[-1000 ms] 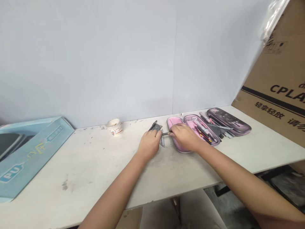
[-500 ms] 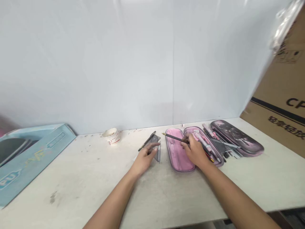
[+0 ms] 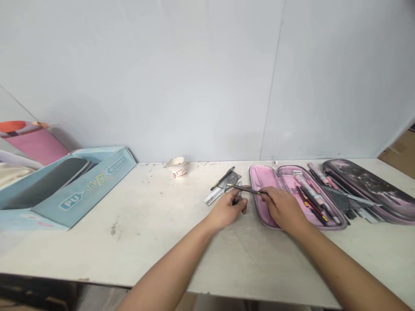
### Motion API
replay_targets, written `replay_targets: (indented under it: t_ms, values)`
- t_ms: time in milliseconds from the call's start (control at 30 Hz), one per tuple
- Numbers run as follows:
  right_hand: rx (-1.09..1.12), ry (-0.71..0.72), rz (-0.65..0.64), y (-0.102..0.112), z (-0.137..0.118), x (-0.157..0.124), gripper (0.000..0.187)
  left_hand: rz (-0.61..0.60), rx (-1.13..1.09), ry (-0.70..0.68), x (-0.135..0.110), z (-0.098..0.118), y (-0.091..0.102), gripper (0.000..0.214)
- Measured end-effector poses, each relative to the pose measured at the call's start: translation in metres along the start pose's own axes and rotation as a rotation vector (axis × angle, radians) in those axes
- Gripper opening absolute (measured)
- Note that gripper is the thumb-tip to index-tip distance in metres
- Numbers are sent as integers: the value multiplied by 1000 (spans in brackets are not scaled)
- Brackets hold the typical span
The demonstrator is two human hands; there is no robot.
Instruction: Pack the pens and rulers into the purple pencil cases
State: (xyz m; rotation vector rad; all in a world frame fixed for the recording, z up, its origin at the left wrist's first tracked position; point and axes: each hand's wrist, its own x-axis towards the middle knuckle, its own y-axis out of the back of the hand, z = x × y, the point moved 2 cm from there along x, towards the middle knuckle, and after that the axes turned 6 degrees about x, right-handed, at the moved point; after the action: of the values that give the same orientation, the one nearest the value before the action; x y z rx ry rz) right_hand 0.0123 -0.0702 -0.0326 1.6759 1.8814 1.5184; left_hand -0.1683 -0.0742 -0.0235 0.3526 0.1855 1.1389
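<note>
My right hand [image 3: 283, 209] grips a dark slim pencil [image 3: 244, 189] above the open pink pencil case [image 3: 264, 183], with the pencil's tip pointing left. My left hand [image 3: 227, 210] rests on the table next to a grey set square [image 3: 231, 181], its fingertips at the set square's near edge. A silver ruler [image 3: 212, 198] and a dark pen [image 3: 223, 178] lie with the set square. Several pens and pencils fill the case's right half [image 3: 311, 196], and its dark printed flap [image 3: 366, 181] lies open beyond them.
A small paper cup [image 3: 177, 167] stands by the wall. To the left sits a light blue printed box [image 3: 94, 190], with a pink object [image 3: 35, 144] behind it. The white table [image 3: 136, 233] has a marked surface and meets a pale wall. Brown cardboard [image 3: 400, 151] shows at the right.
The view has swung left, leaving less of the cardboard carton showing. My left hand has drawn back toward the set square's near edge, and my right hand still has the pencil.
</note>
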Motion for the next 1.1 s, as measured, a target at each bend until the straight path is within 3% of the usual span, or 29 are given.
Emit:
replay_targets:
  t_ms: [100, 267, 467, 633, 800, 933, 1100]
  values:
    - [-7, 5, 72, 6, 3, 0, 25, 20, -64, 4, 0, 2, 0, 57]
    - [-2, 24, 236, 19, 9, -1, 22, 161, -302, 19, 4, 3, 14, 67]
    - [-25, 98, 205, 15, 8, -1, 21, 159, -283, 32, 7, -1, 22, 76]
    - [-115, 116, 151, 7, 1, -2, 21, 169, -3, 11, -1, 2, 14, 72]
    - [-152, 135, 97, 0, -4, -2, 23, 133, 253, -189, -6, 9, 4, 64]
    - [-52, 55, 187, 9, 5, 1, 21, 263, 372, -263, -1, 7, 10, 51]
    - [62, 8, 255, 18, 10, 3, 19, 380, 803, -214, 4, 2, 16, 24]
